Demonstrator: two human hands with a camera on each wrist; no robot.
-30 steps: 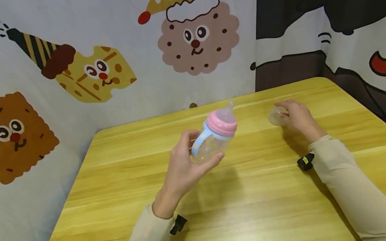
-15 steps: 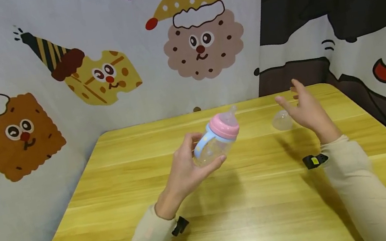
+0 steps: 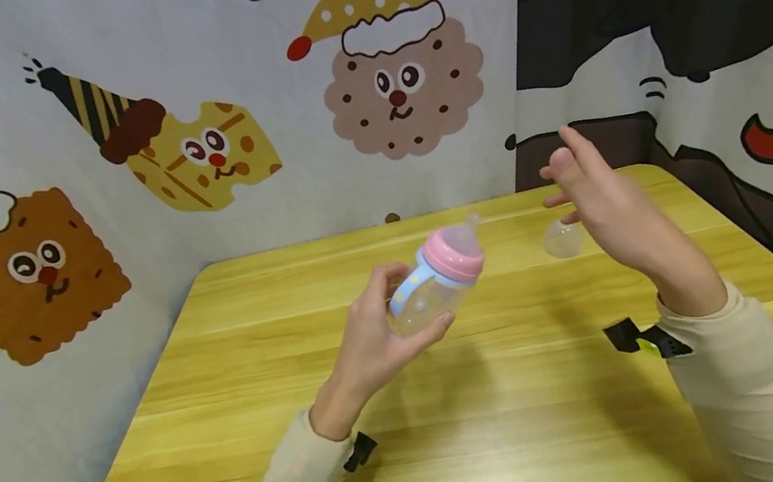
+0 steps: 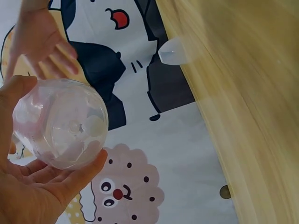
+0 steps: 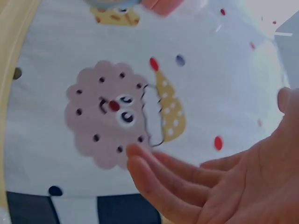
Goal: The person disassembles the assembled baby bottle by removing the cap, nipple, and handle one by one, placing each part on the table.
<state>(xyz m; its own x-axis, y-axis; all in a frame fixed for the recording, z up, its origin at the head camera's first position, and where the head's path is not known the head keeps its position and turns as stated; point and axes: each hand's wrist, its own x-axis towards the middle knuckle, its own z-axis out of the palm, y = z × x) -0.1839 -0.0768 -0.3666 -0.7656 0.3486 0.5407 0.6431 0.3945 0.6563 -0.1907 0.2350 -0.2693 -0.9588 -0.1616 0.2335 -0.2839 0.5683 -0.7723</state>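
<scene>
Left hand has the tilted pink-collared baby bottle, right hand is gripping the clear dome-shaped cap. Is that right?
Not quite: the right hand grips nothing, as the right wrist view shows; the head view has the clear dome-shaped cap resting on the table. The left hand does hold the tilted pink-collared baby bottle.

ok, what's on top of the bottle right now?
A pink ring with a clear teat rising from it. The clear dome sits apart on the table. The ring covers the bottle's mouth, so that can't be seen.
</scene>
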